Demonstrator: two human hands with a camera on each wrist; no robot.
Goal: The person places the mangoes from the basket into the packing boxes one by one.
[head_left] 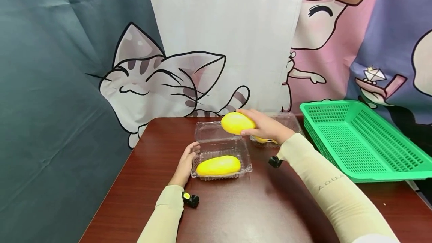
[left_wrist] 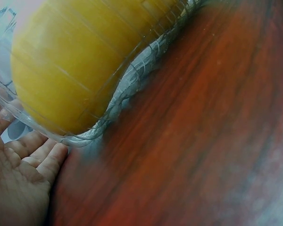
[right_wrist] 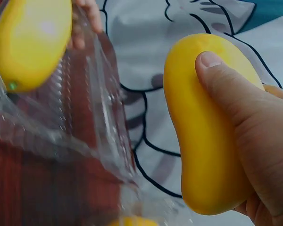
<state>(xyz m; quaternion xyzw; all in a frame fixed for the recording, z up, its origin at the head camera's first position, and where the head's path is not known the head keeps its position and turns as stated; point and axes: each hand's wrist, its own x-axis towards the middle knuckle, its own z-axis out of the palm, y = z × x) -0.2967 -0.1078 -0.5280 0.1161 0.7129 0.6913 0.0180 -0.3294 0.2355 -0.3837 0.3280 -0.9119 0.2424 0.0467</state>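
My right hand (head_left: 266, 125) grips a smooth yellow mango (head_left: 237, 123) above the back of an open clear plastic clamshell box (head_left: 245, 149). In the right wrist view the thumb lies along the held mango (right_wrist: 205, 127), which has a slightly curved side. Inside the box lies a second yellow mango (head_left: 218, 165), lengthwise across it; the box's clear lid (head_left: 210, 130) is folded back behind. At the box's left side is my left hand (head_left: 185, 162). Its outstretched fingertips (left_wrist: 54, 157) touch the box's wall in the left wrist view.
Behind the right hand stands another clear box (head_left: 290, 123) with yellow fruit (head_left: 264, 140) in it, partly hidden by the arm. A green plastic basket (head_left: 329, 153) occupies the table's right side. A printed curtain (head_left: 219, 29) hangs behind the brown table (head_left: 229, 213).
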